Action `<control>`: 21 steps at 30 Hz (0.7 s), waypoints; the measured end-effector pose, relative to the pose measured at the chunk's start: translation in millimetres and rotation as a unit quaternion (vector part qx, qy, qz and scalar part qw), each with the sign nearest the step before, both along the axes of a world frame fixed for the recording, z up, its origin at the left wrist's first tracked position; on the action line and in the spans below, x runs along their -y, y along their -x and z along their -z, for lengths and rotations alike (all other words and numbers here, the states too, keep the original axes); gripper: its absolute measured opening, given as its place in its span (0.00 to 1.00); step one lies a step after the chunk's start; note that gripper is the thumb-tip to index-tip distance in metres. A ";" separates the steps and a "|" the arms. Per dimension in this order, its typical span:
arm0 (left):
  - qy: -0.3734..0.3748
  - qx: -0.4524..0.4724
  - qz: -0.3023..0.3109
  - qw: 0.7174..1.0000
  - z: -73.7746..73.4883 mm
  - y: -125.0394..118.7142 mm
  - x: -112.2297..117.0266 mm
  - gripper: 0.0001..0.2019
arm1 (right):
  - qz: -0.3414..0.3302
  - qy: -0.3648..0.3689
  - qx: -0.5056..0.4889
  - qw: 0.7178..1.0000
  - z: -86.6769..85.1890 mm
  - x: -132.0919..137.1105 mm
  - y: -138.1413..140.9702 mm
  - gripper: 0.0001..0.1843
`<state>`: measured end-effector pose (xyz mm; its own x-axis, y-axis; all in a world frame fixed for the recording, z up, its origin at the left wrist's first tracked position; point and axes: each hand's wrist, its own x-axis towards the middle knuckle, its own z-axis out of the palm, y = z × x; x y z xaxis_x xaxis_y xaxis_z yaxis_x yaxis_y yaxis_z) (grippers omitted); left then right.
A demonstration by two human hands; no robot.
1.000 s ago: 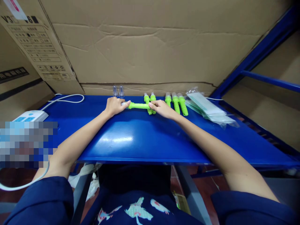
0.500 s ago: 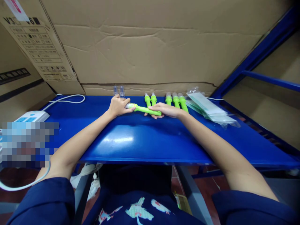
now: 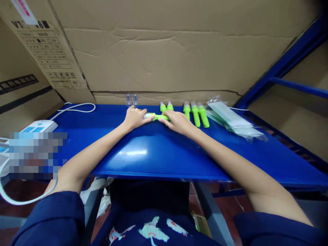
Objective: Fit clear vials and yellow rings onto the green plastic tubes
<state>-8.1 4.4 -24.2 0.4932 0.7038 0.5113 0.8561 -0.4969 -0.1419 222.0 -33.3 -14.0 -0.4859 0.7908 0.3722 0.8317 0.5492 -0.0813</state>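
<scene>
Both my hands hold one bright green pen-shaped device point(image 3: 157, 117) lying crosswise near the back of the blue table point(image 3: 143, 150). My left hand point(image 3: 135, 118) pinches its clear-capped left end. My right hand point(image 3: 177, 122) is closed over its right end and hides it. Just behind my right hand two more green devices point(image 3: 166, 107) stand in a pair. Three green devices point(image 3: 196, 113) lie side by side to the right. Two small clear caps point(image 3: 132, 100) stand behind my left hand.
A stack of clear plastic sleeves point(image 3: 233, 120) lies at the back right. A white power strip point(image 3: 38, 126) with its white cable point(image 3: 77, 107) sits at the left. Cardboard boxes point(image 3: 159, 51) wall the back. A blue metal rack frame point(image 3: 284, 68) rises at the right.
The green device has shifted slightly and my right hand has slid along it toward the left, covering more of its right end. My left hand keeps its hold.
</scene>
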 end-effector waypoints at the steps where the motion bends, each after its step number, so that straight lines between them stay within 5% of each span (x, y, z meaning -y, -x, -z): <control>1: 0.005 0.007 -0.012 1.000 -0.5 -1.0 1.1 0.31 | -0.001 -0.024 0.015 1.000 1.0 -0.3 -0.1 0.19; 11: 0.014 0.010 0.009 1.000 2.9 3.3 -2.1 0.31 | 0.020 -0.043 0.121 0.991 -1.1 8.3 3.2 0.25; 21: -0.001 0.060 -0.012 0.998 0.6 5.4 -4.3 0.28 | -0.007 -0.018 0.054 0.998 2.2 -8.7 -12.3 0.19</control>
